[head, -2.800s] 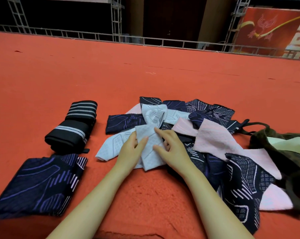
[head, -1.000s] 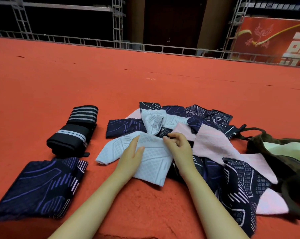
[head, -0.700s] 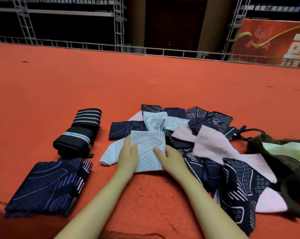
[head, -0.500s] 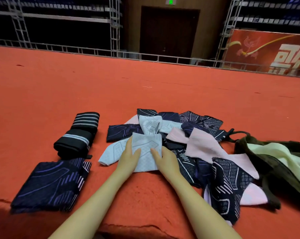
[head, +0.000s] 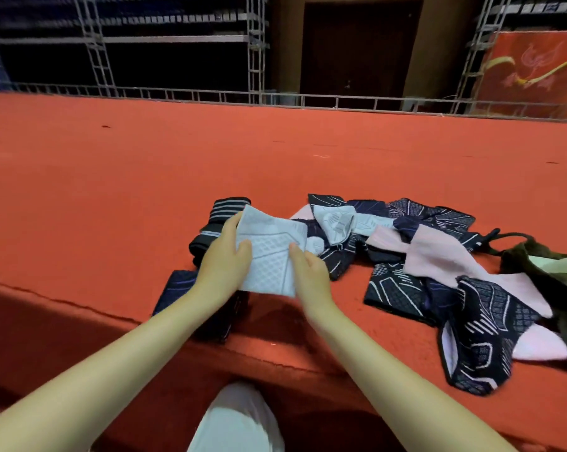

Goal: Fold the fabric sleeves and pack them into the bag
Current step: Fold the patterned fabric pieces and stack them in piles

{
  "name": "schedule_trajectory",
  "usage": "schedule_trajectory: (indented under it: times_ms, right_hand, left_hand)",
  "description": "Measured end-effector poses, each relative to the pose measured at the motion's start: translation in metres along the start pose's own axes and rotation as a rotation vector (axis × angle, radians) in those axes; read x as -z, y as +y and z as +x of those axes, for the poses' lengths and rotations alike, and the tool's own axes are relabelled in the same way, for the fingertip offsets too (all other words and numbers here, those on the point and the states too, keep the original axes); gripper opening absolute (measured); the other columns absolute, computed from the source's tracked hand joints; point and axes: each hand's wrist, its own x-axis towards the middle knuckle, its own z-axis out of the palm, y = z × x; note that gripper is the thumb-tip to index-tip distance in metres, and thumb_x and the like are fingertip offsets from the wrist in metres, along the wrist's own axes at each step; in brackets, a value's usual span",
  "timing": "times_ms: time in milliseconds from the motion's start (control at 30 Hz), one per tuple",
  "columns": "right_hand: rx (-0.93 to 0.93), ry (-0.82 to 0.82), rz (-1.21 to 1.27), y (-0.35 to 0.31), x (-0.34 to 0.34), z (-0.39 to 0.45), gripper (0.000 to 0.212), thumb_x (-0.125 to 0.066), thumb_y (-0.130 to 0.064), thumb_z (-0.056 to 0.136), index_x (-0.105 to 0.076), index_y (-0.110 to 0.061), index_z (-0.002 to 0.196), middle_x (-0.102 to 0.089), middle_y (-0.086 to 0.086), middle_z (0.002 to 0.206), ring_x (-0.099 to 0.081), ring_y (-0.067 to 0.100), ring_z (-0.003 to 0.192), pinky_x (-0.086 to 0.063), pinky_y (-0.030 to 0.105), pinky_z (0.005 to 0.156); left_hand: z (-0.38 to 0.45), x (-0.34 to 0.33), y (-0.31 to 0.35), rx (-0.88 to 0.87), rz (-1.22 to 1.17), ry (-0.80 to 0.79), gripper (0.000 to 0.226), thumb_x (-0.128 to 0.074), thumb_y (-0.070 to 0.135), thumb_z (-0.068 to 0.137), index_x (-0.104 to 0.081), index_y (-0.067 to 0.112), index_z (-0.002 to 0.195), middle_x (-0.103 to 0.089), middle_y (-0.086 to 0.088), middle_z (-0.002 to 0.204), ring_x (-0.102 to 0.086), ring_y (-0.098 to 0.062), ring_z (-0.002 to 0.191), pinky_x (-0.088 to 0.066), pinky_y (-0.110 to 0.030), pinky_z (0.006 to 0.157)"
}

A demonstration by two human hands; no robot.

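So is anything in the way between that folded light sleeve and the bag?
Yes. Both hands hold the folded light sleeve at the left; the bag lies far right. The heap of unfolded sleeves sprawls on the carpet between them, so it must be carried over.

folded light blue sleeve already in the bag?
No, the light blue sleeve is held up between the left hand and right hand, far left of the dark olive bag.

My left hand (head: 225, 262) and the folded pale sleeve (head: 269, 256) cover most of the dark folded stack (head: 181, 282) and striped roll (head: 225, 205). The frame's right edge crops the olive bag (head: 549, 269).
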Motion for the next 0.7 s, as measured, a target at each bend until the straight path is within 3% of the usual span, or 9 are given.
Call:
schedule_trajectory:
  times_ms: [67,133,233,300,400,533,633,700]
  right_hand:
    - [-0.051,-0.111,-0.002,-0.007,-0.025,-0.003,0.042,-0.048,-0.034,0.097,-0.062,0.0,0.078,-0.059,0.005,0.079,-0.051,0.014,0.076,-0.043,0.033,0.071]
    - [-0.084,-0.225,-0.137,-0.011,-0.043,-0.007,0.04,-0.042,-0.034,0.1,-0.064,-0.004,0.086,-0.063,0.005,0.082,-0.055,0.015,0.078,-0.046,0.033,0.078]
    - [-0.027,-0.403,-0.454,-0.005,-0.056,-0.012,0.041,-0.04,-0.038,0.099,-0.045,-0.017,0.063,-0.049,0.002,0.064,-0.045,0.018,0.065,-0.039,0.036,0.065]
    - [0.019,-0.47,-0.645,0.008,-0.057,-0.016,0.044,-0.046,-0.041,0.095,-0.033,-0.02,0.059,-0.04,-0.002,0.059,-0.038,0.017,0.059,-0.029,0.036,0.059]
    - [-0.06,-0.388,-0.595,0.025,-0.053,-0.019,0.04,-0.053,-0.047,0.09,-0.034,-0.021,0.067,-0.042,-0.006,0.062,-0.04,0.015,0.06,-0.029,0.033,0.056]
    - [-0.069,-0.348,-0.468,0.029,-0.05,-0.021,0.035,-0.055,-0.044,0.09,-0.041,-0.02,0.07,-0.051,-0.005,0.067,-0.049,0.016,0.063,-0.038,0.034,0.062]
    - [-0.081,-0.332,-0.414,0.03,-0.049,-0.021,0.033,-0.057,-0.043,0.089,-0.047,-0.017,0.072,-0.055,-0.002,0.071,-0.05,0.015,0.065,-0.039,0.034,0.064]
    - [-0.076,-0.344,-0.434,0.031,-0.048,-0.019,0.036,-0.057,-0.046,0.089,-0.047,-0.015,0.071,-0.056,0.001,0.07,-0.051,0.017,0.065,-0.039,0.035,0.063]
  left_hand:
    - [0.0,0.028,-0.011,0.043,0.038,0.003,0.061,-0.041,0.023,0.08,-0.037,0.022,0.141,-0.056,-0.003,0.131,-0.054,-0.025,0.115,-0.041,-0.032,0.09]
    - [-0.002,0.049,-0.024,0.109,0.115,-0.001,0.063,-0.042,0.025,0.079,-0.035,0.022,0.142,-0.056,-0.005,0.132,-0.054,-0.027,0.116,-0.041,-0.033,0.09]
    - [-0.01,0.064,-0.049,0.182,0.349,-0.063,0.06,-0.048,0.016,0.089,-0.028,0.02,0.146,-0.051,-0.01,0.137,-0.049,-0.032,0.121,-0.039,-0.034,0.088]
    - [-0.015,0.066,-0.068,0.28,0.514,-0.136,0.063,-0.047,0.023,0.091,-0.022,0.02,0.149,-0.045,-0.016,0.138,-0.042,-0.036,0.125,-0.038,-0.04,0.095]
    - [-0.021,0.058,-0.091,0.431,0.492,-0.238,0.059,-0.043,0.027,0.095,-0.021,0.015,0.149,-0.043,-0.019,0.141,-0.043,-0.037,0.126,-0.037,-0.04,0.098]
    - [-0.024,0.04,-0.095,0.257,0.384,-0.164,0.05,-0.042,0.017,0.096,-0.032,0.014,0.145,-0.049,-0.012,0.139,-0.049,-0.032,0.121,-0.04,-0.038,0.092]
    - [-0.016,0.037,-0.095,0.232,0.397,-0.151,0.047,-0.041,0.016,0.097,-0.035,0.016,0.143,-0.054,-0.012,0.133,-0.052,-0.033,0.115,-0.04,-0.036,0.081]
    - [-0.014,0.036,-0.096,0.237,0.438,-0.179,0.047,-0.041,0.017,0.097,-0.036,0.016,0.143,-0.055,-0.012,0.132,-0.051,-0.034,0.115,-0.041,-0.037,0.083]
